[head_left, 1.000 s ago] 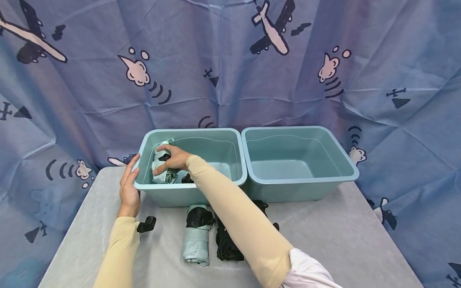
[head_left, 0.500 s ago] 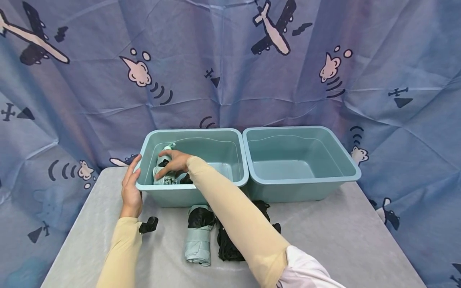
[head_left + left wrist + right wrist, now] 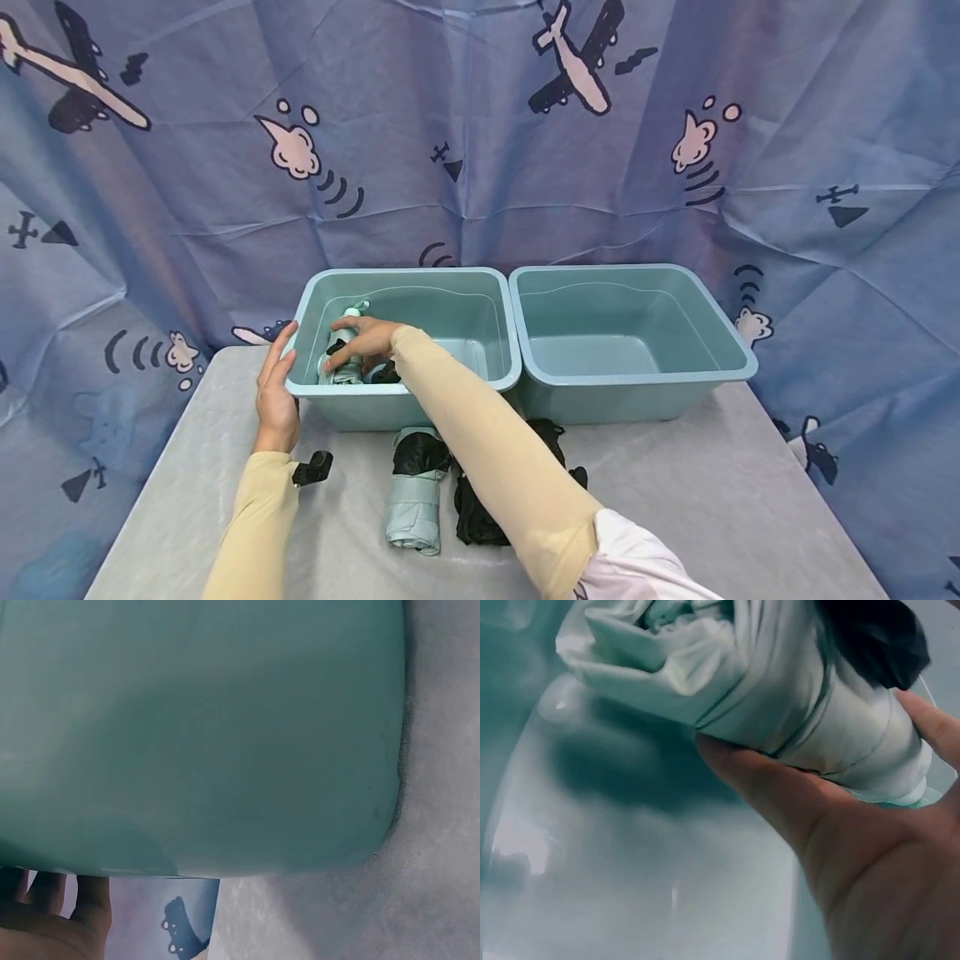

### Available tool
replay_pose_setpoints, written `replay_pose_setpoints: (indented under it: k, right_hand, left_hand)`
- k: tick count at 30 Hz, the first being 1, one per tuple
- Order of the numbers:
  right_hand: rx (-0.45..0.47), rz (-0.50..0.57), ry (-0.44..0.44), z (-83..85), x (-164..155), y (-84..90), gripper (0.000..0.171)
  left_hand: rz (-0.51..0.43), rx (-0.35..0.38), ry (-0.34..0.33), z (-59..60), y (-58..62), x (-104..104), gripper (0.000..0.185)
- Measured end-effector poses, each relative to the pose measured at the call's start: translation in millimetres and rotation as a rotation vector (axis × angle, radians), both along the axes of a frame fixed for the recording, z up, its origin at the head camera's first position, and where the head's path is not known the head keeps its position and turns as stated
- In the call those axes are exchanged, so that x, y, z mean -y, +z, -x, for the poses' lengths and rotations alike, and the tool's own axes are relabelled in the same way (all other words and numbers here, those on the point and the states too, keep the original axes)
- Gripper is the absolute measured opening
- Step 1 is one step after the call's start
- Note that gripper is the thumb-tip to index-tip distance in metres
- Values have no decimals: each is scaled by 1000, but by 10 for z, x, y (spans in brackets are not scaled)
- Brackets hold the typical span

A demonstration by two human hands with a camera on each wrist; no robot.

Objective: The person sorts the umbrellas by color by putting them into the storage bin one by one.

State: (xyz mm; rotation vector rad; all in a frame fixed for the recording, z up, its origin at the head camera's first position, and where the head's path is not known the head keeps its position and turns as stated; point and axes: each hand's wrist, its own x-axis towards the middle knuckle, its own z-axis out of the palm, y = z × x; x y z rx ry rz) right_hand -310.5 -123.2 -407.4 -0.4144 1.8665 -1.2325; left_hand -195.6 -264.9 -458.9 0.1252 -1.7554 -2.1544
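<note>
Folded mint umbrella (image 3: 342,354) sits clamped in my right hand (image 3: 365,340) fingers inside the left bin (image 3: 408,398); my left hand (image 3: 274,398) fingers lie straight against its side.

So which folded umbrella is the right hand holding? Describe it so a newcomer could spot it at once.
Start at the two teal bins side by side on the grey table and take the left bin. In its near-left corner the right hand grips a pale mint folded umbrella. Unlike the mint umbrella on the table and the black umbrella beside it, this one is inside the bin.
</note>
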Motion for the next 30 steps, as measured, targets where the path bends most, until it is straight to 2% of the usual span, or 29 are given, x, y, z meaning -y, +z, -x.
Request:
replay_pose_setpoints:
  k: [7,14,19,25,30]
  right_hand:
    - [39,-15,-1,87,30,-109,87]
    - [100,8,-20,74,31,-72,87]
    - [78,-19,-33,79,9,-34,84]
    - [54,6,-70,101,-72,16,81]
    - [-3,21,-46,99,-175,154,80]
  left_hand:
    - [-1,5,-2,1,-5,-7,49]
    - [14,10,11,1,0,-3,49]
    - [8,31,5,0,12,-8,49]
    - [-6,44,7,5,13,-12,49]
    - [-14,54,14,-9,22,-10,48]
